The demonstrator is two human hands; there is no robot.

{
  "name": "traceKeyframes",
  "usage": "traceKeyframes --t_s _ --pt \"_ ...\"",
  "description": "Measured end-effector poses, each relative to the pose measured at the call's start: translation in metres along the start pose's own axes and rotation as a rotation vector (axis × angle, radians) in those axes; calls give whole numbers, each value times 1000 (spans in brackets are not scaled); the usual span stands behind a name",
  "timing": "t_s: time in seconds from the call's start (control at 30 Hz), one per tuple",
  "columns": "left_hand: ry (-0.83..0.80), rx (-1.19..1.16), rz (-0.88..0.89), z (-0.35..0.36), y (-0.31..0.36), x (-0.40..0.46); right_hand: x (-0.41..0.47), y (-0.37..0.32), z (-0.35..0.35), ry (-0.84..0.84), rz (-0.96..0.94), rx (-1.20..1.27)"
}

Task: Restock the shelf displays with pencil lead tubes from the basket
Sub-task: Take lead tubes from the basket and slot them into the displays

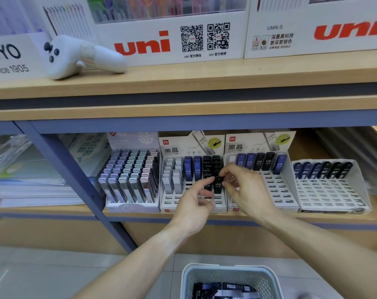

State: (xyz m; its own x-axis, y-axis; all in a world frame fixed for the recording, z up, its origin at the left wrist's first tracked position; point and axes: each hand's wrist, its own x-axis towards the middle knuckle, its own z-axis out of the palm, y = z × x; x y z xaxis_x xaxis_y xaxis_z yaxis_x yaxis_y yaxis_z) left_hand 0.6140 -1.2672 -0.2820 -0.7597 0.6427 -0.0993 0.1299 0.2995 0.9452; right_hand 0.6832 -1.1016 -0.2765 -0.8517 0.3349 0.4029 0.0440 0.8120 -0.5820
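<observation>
At the centre of the frame the right hand (245, 188) pinches a black lead tube (217, 185) marked HB 0.5 by its top, thumb and fingers curled on it, the tube standing in the black column of the second display box (193, 203). The left hand (196, 203) is just beside it, index finger reaching to the neighbouring black tube while the other fingers curl loosely — it holds nothing that can be seen. To the right stands a third display box (278, 190) with one back row of blue and black tubes, and further right a fourth box (332, 190), mostly open slots. At the lower edge, the white basket (230, 275) holds more dark tubes.
</observation>
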Motion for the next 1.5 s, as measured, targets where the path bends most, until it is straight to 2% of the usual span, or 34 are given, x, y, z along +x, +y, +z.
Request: traceKeyframes --t_s 0.27,0.37,0.47,0.63,0.8,0.97,1.13,1.3,1.5 --pt "-2 56 60 -2 0 -8 -10 -7 -15 -4 1 -29" --pt "-24 116 121 -5 -7 -24 -32 -19 -25 -68 -20 -24" --pt "-121 269 168 -7 -26 -48 -69 -24 -30 -228 -24 14" --pt "-392 623 198 0 -76 -90 -150 4 -13 -654 17 -67" --pt "-626 795 79 23 -141 -108 -212 55 20 -919 262 -209" --pt "-623 804 -138 66 -193 -101 -241 100 64 -1056 426 -308" --pt "-635 688 -256 119 -228 -98 -257 124 106 -1154 438 -374" --pt "-628 639 -369 153 -259 -97 -263 136 136 -1171 434 -404" --pt "-599 621 -384 169 -276 -96 -272 152 160 -1201 384 -393"
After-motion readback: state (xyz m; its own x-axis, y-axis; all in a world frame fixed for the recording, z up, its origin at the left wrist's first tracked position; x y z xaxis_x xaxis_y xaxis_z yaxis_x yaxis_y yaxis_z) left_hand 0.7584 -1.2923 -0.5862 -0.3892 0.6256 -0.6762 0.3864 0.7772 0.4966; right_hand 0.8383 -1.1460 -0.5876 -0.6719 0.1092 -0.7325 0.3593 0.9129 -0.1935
